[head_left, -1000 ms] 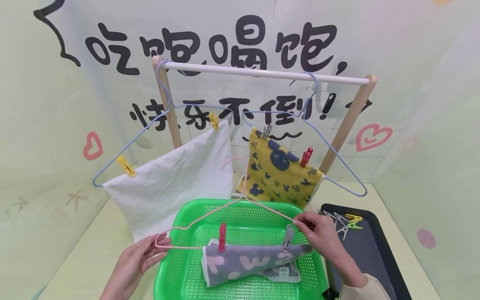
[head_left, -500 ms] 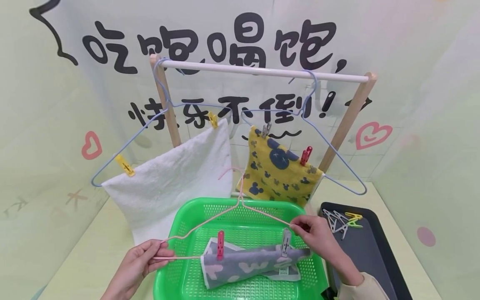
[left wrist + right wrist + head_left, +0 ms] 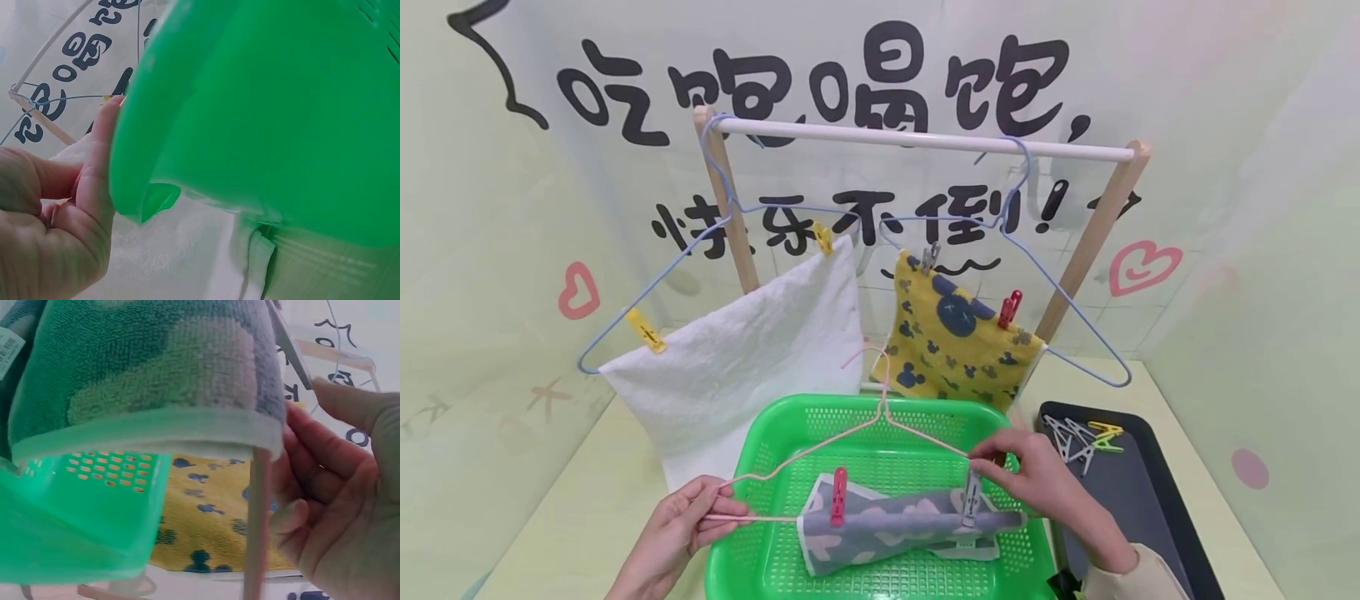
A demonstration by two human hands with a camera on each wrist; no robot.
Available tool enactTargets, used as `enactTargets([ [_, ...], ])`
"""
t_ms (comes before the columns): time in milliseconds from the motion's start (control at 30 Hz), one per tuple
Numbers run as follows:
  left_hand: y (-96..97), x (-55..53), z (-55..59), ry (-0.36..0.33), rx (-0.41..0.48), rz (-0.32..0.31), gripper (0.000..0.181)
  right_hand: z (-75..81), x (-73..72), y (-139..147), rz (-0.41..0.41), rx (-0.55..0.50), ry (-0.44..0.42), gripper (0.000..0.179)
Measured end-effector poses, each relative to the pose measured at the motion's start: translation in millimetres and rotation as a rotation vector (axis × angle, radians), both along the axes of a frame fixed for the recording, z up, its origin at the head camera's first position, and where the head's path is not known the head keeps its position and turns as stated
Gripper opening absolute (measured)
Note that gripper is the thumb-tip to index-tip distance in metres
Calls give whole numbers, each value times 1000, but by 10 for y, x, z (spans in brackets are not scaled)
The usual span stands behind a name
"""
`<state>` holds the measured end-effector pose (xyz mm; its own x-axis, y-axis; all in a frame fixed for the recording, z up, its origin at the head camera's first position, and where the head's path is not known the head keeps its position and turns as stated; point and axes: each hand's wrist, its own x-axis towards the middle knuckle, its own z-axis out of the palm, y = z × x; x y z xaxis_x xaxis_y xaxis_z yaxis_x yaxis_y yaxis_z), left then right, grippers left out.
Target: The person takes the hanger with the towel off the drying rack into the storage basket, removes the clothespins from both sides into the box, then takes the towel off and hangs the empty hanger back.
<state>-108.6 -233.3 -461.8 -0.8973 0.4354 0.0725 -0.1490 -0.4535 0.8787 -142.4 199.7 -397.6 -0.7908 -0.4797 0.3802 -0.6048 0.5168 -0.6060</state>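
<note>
A pink wire hanger is held over a green basket. My left hand grips the hanger's left end, thumb on top. That hand also shows in the left wrist view beside the basket's outer wall. Over the hanger's lower bar hangs a grey towel with pale pink shapes, fastened by a red clothespin and a grey clothespin. My right hand pinches the grey clothespin's top beside the hanger's right arm. In the right wrist view, the thumb meets the clothespin's end.
Behind stands a rack with a white rail. Two blue hangers hang on it, bearing a white towel and a yellow patterned towel, both clipped. A dark tray to the right holds several loose clothespins.
My right hand has slid left and down from the hanger's right arm to the grey clothespin's top. My left hand has closed further round the hanger's end, and the hanger's left end has dropped slightly.
</note>
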Motion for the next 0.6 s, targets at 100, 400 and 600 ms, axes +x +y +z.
enactTargets([
  [100, 3, 6, -4, -5, -2, 11, 33, 71, 40, -8, 31, 48, -78, 10],
  [400, 8, 12, -15, 3, 2, 11, 34, 167, 56, -32, 26, 106, -301, 22],
  [600, 6, 13, -15, 2, 17, -5, 35, 179, 38, -1, 91, 89, -408, 21],
])
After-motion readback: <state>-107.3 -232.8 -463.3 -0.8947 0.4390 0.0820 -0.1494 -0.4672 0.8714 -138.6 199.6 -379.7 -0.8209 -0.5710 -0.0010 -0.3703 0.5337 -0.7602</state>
